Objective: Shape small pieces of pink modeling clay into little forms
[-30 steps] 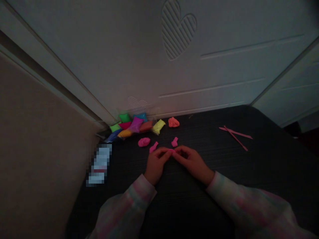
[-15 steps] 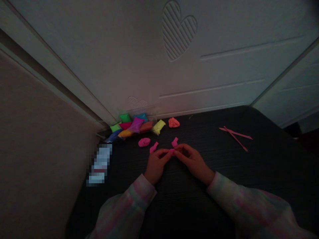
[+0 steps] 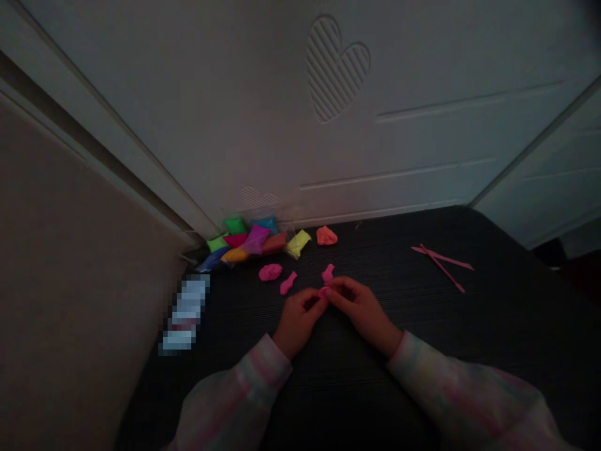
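Between my two hands is a small piece of pink modelling clay (image 3: 323, 292), pinched at the fingertips. My left hand (image 3: 298, 318) closes on it from the left with thumb and forefinger. From the other side my right hand (image 3: 364, 308) grips it the same way, partly covering it. Just beyond my fingers lie two shaped pink clay pieces, one on the left (image 3: 288, 283) and one on the right (image 3: 328, 273). A larger pink clay lump (image 3: 270, 272) rests farther left.
A clear bag of colourful clay packets (image 3: 256, 239) lies at the back left, beside a yellow packet (image 3: 298, 243) and an orange clay lump (image 3: 327, 235). Two crossed pink modelling tools (image 3: 440, 262) are on the right. A blurred pale item (image 3: 185, 313) sits left on the dark table (image 3: 357, 394).
My left fingers have shifted slightly back toward the right, uncovering more of the left shaped piece. Both hands still pinch the small clay piece. The whole view has tilted a little.
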Demonstrator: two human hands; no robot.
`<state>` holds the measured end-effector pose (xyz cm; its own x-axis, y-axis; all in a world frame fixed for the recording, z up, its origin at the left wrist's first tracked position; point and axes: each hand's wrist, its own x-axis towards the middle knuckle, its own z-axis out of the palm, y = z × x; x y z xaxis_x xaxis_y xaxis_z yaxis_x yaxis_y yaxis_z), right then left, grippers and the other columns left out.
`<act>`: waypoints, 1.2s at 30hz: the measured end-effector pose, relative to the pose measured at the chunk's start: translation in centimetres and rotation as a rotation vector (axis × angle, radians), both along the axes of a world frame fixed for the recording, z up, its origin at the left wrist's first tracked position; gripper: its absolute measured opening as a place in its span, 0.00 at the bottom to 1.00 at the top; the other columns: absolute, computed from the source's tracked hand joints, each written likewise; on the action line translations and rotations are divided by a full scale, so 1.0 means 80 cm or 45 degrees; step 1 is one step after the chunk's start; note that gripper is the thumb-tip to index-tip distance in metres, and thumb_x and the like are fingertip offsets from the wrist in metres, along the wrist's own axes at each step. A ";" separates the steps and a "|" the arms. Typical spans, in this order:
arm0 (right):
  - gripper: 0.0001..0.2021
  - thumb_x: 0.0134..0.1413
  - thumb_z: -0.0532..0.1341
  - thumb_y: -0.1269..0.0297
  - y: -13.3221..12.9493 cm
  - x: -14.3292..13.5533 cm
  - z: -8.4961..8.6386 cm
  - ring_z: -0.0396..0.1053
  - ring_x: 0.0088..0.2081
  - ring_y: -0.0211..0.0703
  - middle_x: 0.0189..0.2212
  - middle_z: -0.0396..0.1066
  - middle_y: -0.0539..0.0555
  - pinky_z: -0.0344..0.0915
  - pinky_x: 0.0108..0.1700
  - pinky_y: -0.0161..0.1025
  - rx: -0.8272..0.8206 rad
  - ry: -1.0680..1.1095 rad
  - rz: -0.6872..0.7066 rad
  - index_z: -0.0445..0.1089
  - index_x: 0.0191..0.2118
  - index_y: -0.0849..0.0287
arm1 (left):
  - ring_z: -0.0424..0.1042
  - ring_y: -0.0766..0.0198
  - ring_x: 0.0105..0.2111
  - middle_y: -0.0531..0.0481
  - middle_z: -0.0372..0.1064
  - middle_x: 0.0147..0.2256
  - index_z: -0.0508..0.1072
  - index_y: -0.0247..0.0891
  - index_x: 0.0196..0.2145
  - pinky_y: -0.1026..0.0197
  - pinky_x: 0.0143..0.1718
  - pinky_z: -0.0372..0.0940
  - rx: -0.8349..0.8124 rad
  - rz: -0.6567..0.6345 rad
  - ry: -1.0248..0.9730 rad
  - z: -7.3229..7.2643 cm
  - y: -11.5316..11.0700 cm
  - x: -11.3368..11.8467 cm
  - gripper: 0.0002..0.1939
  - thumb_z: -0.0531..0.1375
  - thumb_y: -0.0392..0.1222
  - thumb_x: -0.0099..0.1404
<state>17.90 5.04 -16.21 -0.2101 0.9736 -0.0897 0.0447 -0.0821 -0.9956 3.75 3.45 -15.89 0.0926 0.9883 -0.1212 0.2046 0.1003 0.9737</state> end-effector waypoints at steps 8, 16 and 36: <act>0.09 0.44 0.63 0.56 0.002 0.003 0.004 0.66 0.31 0.39 0.25 0.68 0.49 0.62 0.36 0.38 -0.028 0.048 0.050 0.72 0.27 0.57 | 0.68 0.61 0.31 0.49 0.72 0.29 0.74 0.36 0.31 0.61 0.35 0.62 0.009 -0.091 0.005 -0.001 -0.002 -0.002 0.09 0.60 0.44 0.56; 0.12 0.44 0.63 0.54 0.001 0.002 0.005 0.65 0.29 0.38 0.24 0.68 0.48 0.62 0.34 0.37 -0.048 0.087 0.078 0.71 0.27 0.58 | 0.66 0.63 0.28 0.51 0.70 0.25 0.73 0.36 0.24 0.62 0.34 0.61 0.029 -0.101 0.016 0.008 -0.001 -0.003 0.11 0.57 0.45 0.58; 0.10 0.46 0.62 0.55 0.000 0.001 0.008 0.68 0.31 0.40 0.26 0.71 0.49 0.64 0.37 0.38 -0.031 0.056 0.067 0.71 0.27 0.57 | 0.66 0.65 0.26 0.52 0.69 0.23 0.74 0.37 0.24 0.62 0.30 0.61 -0.035 0.030 -0.077 0.009 0.001 -0.002 0.11 0.59 0.46 0.56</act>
